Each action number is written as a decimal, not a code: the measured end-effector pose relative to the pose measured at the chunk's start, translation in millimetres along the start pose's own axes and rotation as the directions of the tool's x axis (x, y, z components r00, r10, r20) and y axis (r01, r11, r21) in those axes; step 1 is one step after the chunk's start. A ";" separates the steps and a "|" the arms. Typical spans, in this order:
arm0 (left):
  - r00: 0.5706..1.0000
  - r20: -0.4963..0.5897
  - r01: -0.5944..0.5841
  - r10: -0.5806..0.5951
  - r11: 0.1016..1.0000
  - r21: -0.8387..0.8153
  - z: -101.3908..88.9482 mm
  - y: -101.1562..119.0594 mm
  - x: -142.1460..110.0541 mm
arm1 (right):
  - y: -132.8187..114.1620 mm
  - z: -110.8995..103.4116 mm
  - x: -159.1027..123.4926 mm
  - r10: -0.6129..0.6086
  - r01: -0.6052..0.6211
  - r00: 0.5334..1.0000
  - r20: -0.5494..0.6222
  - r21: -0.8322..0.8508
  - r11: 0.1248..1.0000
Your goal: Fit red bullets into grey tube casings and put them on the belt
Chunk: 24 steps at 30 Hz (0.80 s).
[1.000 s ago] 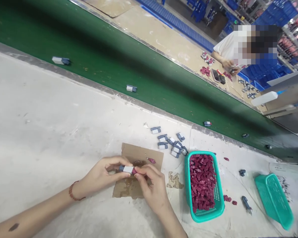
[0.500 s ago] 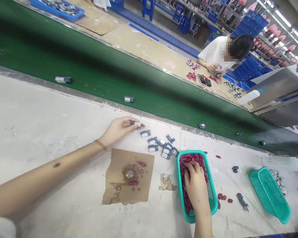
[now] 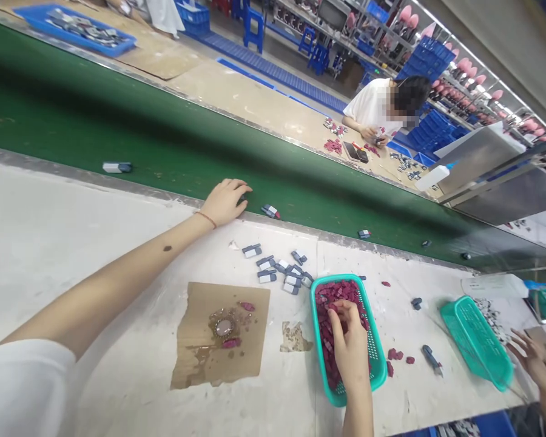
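My left hand [image 3: 227,201] reaches over the near edge of the green belt, thumb and fingers curved apart. A dark bit of a grey piece shows between them; whether they touch it I cannot tell. Just right of it, a grey-and-white piece with a red tip [image 3: 270,210] lies on the belt. My right hand [image 3: 349,334] is over a teal basket [image 3: 378,349] of dark-red pieces, thumb and fingertips pinched on a small dark-red piece [image 3: 332,308]. Several grey-and-white pieces [image 3: 267,276] lie loosely grouped between the belt and the basket.
Brown cardboard [image 3: 186,358] with wet glue and a small round dish [image 3: 224,328] lies left of the basket. At right are another teal basket [image 3: 475,346], a white bottle [image 3: 494,285] and another person's hand [image 3: 530,358]. A co-worker [image 3: 382,109] sits across the green belt [image 3: 186,142].
My left hand has moved up onto the belt and let go of the red-tipped piece, which now lies there. My right hand has lifted slightly within the basket. Another person's hand has appeared at right.
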<state>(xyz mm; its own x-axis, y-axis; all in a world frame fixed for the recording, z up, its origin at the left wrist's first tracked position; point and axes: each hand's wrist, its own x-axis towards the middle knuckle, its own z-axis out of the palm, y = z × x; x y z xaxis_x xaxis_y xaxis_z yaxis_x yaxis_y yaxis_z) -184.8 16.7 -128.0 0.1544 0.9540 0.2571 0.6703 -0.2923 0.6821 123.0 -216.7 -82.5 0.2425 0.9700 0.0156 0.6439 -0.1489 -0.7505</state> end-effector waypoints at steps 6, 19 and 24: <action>0.994 0.041 0.103 -0.104 0.995 0.010 -10.6 -1.6 0.0 | -18.4 8.2 -5.2 0.092 -0.063 0.993 -0.073 0.332 0.941; 0.883 0.366 0.463 -0.295 0.677 -0.572 -41.6 50.5 -133.0 | -56.6 67.0 -12.0 0.012 -0.081 0.990 0.139 0.502 0.861; 0.853 0.367 0.519 -0.371 0.531 -0.670 -49.7 54.9 -175.7 | -66.1 85.7 -11.4 -0.002 -0.171 0.962 0.272 0.610 0.774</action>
<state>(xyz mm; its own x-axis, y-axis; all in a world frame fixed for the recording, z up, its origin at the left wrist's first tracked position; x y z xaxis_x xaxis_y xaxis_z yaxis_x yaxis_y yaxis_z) -211.3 -170.3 -101.7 0.1494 0.9467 -0.2854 -0.0499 0.2955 0.9540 15.5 -201.5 -89.7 0.0347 0.9859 -0.1637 0.0141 -0.1642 -0.9863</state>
